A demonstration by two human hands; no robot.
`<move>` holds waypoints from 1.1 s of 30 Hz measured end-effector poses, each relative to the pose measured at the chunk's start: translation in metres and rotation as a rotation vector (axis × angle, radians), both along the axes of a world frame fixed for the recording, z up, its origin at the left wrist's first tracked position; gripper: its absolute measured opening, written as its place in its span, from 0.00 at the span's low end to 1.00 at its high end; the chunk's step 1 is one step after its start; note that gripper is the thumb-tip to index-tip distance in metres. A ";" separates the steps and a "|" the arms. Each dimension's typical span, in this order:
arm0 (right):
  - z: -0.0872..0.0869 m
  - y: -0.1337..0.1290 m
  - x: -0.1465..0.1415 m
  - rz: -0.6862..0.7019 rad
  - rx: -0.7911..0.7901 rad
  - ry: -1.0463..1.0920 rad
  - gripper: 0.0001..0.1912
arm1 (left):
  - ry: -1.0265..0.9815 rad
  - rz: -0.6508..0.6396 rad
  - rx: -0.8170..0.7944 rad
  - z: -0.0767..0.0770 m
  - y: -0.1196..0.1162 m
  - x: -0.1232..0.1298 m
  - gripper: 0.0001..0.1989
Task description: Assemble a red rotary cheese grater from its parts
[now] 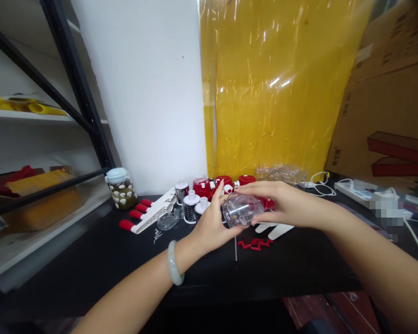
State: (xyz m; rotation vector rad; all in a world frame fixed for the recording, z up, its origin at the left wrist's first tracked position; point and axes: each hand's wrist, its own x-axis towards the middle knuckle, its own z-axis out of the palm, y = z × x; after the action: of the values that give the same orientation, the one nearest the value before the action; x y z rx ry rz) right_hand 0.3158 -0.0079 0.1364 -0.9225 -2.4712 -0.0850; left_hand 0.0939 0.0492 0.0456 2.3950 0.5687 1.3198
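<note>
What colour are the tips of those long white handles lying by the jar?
Red; the head view shows the red tips best.

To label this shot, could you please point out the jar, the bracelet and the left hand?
Jar [121, 191]: head view, its side.
Bracelet [173, 263]: head view, its band.
Left hand [212, 226]: head view, its back.

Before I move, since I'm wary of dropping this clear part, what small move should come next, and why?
Perhaps lower the clear part slightly toward the bare near side of the black tabletop: your left hand and right hand hold it raised, and loose red pieces lie nearby.
</note>
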 end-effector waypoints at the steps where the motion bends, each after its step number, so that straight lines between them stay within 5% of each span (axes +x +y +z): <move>1: 0.000 0.001 0.001 0.010 0.007 0.000 0.29 | 0.007 -0.002 0.001 0.000 0.000 0.000 0.58; 9: -0.017 -0.002 -0.002 0.049 0.306 0.152 0.13 | -0.038 0.013 -0.044 -0.002 0.000 0.001 0.53; 16: -0.033 -0.004 -0.015 -0.331 0.771 0.348 0.11 | -0.054 0.052 -0.021 0.013 -0.005 0.007 0.39; 21: -0.035 -0.017 -0.019 -0.541 0.769 0.366 0.07 | -0.070 0.100 0.011 0.023 -0.014 0.011 0.36; 26: -0.022 -0.027 -0.001 -0.694 0.768 0.647 0.07 | -0.134 0.063 0.069 0.017 -0.010 0.014 0.37; 33: -0.027 -0.019 -0.014 -0.439 0.645 0.454 0.11 | -0.133 0.131 0.105 0.014 -0.008 0.019 0.35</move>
State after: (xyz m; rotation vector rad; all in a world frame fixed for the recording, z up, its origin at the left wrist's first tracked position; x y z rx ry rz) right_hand 0.3016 -0.0270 0.1096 -1.0215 -1.6292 -0.6928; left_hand 0.1132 0.0408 0.0600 2.3644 0.6421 1.5876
